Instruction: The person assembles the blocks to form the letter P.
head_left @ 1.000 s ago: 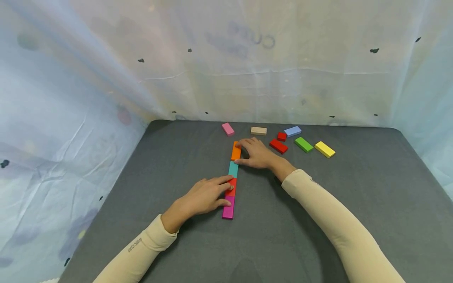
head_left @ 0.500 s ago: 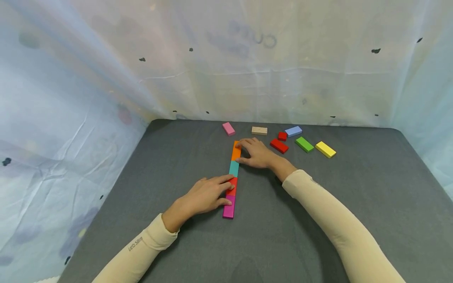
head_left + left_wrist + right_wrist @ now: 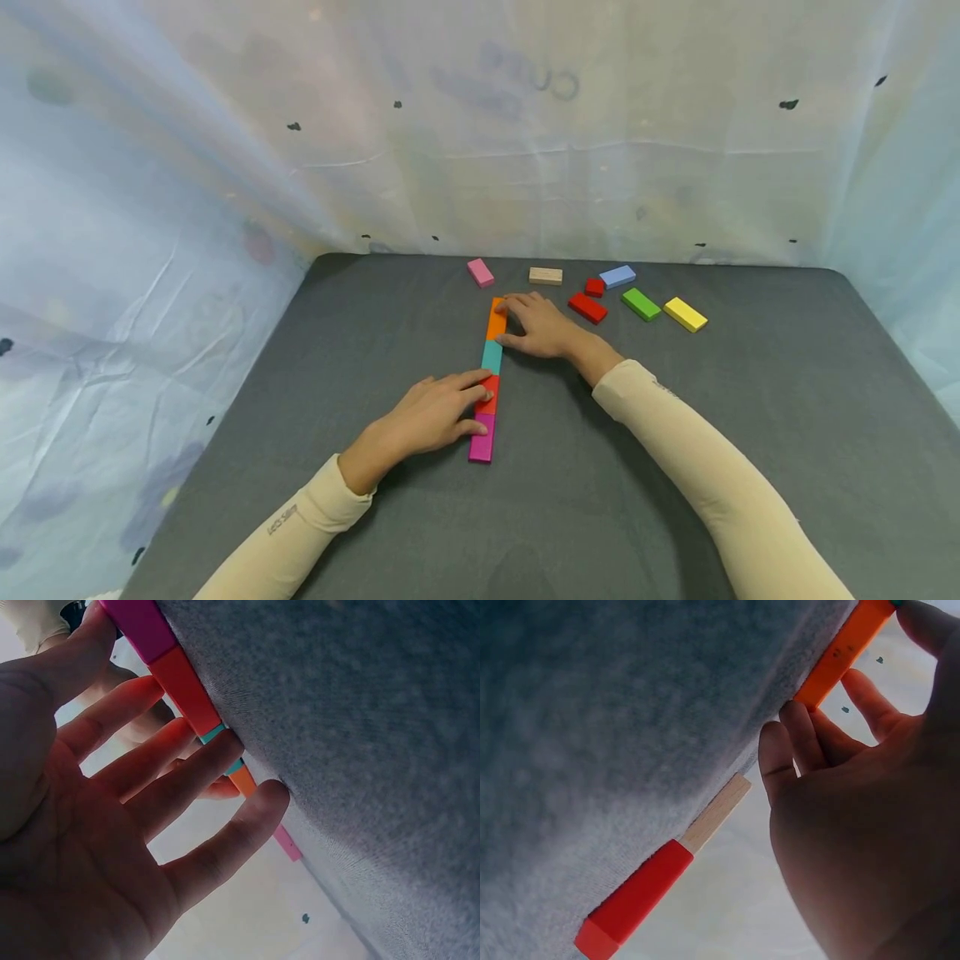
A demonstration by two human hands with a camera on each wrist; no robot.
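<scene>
Four blocks lie end to end in a line on the grey mat (image 3: 675, 467): orange (image 3: 497, 319), teal (image 3: 491, 357), red (image 3: 487, 393), magenta (image 3: 482, 442). My left hand (image 3: 468, 408) lies flat from the left, with straight fingers touching the red and magenta blocks. The left wrist view shows that open palm (image 3: 150, 787) beside the red block (image 3: 184, 686). My right hand (image 3: 517, 321) comes from the right, fingertips against the orange block's far end and thumb at its near right side. In the right wrist view its fingers (image 3: 795, 720) touch the orange block (image 3: 840, 652).
Loose blocks lie at the back of the mat: pink (image 3: 480, 272), plain wood (image 3: 545, 276), small red (image 3: 595, 287), light blue (image 3: 618, 277), longer red (image 3: 587, 307), green (image 3: 641, 304), yellow (image 3: 685, 314). Pale sheeting walls the mat on three sides.
Both hands and the line of blocks stay where they were. Only the head view has shifted slightly.
</scene>
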